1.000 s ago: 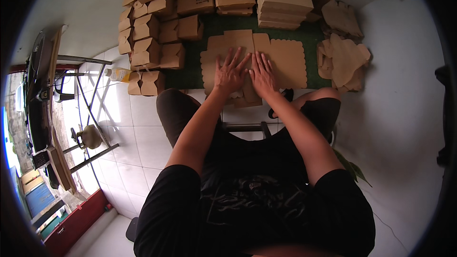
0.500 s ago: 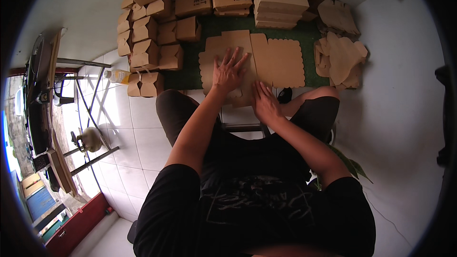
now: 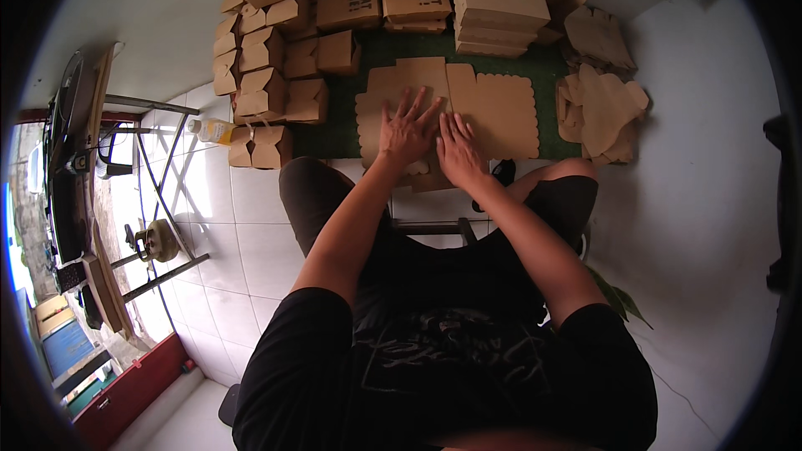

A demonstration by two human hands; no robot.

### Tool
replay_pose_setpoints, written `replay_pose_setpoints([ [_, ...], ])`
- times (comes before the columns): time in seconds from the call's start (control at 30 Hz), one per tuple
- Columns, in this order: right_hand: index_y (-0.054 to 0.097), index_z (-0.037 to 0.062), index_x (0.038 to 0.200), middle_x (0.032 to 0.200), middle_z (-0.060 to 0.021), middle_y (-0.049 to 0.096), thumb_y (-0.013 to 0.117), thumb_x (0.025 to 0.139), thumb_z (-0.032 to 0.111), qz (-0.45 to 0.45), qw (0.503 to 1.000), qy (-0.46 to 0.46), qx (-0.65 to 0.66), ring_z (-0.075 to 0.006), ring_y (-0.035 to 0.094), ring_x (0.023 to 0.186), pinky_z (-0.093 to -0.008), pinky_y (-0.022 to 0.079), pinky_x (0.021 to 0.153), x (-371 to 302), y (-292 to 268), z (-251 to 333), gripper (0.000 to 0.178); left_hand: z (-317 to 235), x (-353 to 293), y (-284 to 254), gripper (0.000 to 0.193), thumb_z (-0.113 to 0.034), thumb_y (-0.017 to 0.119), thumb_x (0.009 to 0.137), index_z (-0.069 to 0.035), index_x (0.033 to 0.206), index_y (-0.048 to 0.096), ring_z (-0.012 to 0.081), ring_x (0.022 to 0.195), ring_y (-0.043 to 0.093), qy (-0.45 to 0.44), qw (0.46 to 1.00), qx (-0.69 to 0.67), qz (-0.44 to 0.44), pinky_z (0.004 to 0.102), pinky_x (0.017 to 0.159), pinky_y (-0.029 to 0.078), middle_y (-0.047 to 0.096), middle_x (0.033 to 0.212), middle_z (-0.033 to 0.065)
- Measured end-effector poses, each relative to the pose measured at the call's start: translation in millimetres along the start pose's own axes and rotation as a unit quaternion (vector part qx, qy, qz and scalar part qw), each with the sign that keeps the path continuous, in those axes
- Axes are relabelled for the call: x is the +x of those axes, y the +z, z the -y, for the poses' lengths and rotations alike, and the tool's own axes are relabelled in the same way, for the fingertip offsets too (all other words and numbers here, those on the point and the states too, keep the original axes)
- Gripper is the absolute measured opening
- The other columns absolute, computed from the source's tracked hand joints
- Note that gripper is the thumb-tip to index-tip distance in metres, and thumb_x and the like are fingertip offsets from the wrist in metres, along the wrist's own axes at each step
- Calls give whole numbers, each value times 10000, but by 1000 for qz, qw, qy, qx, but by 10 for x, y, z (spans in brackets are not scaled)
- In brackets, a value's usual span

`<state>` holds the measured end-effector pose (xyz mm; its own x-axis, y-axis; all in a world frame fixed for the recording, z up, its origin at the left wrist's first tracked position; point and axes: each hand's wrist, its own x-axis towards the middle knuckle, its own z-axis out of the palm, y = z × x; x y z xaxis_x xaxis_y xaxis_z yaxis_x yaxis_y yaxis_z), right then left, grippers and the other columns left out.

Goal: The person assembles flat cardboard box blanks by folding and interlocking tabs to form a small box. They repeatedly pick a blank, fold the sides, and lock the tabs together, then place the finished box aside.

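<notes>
On flat cardboard (image 3: 504, 115) — right hand (image 3: 460, 153) moved forward.

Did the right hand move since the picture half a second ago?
Yes. The right hand has moved farther from the person, up along the flat cardboard; its fingers now reach farther past the near edge of the green mat.

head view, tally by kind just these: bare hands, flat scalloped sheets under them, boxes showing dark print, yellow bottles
Bare hands (left hand, right hand): 2
Flat scalloped sheet: 1
Boxes showing dark print: 3
Yellow bottle: 1
Total: 7
</notes>
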<state>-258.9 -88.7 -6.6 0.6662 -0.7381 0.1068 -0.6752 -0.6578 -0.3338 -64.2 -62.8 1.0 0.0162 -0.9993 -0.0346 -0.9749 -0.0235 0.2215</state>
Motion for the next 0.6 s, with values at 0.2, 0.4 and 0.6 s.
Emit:
replay_pose_setpoints([
  [0.2,345,-12,1787,1772,-254,499,444,1229,321,24,998,55,5,-426,393,1697,-557,323,1398,623,180,-223,657,-4,7,-33,636,-510,490,1186,-405,1808,405,323,1788,230,-6,1000,10,13,741,1383,186,280,1936,18],
  [0.4,322,-28,1791,1812,-248,435,431,1233,299,39,999,23,20,-414,396,1697,-539,329,1404,418,72,-204,656,-13,6,-61,646,-562,472,1192,-417,1815,386,313,1794,209,-7,1000,4,11,730,1396,169,267,1939,7],
  [0.6,411,-51,1749,1784,-260,475,484,1205,252,63,998,-4,-5,-407,409,1694,-530,343,1404,-140,-104,-91,627,2,20,4,675,-566,532,1164,-469,1813,371,313,1798,187,-5,1000,4,4,741,1394,161,252,1943,-10],
])
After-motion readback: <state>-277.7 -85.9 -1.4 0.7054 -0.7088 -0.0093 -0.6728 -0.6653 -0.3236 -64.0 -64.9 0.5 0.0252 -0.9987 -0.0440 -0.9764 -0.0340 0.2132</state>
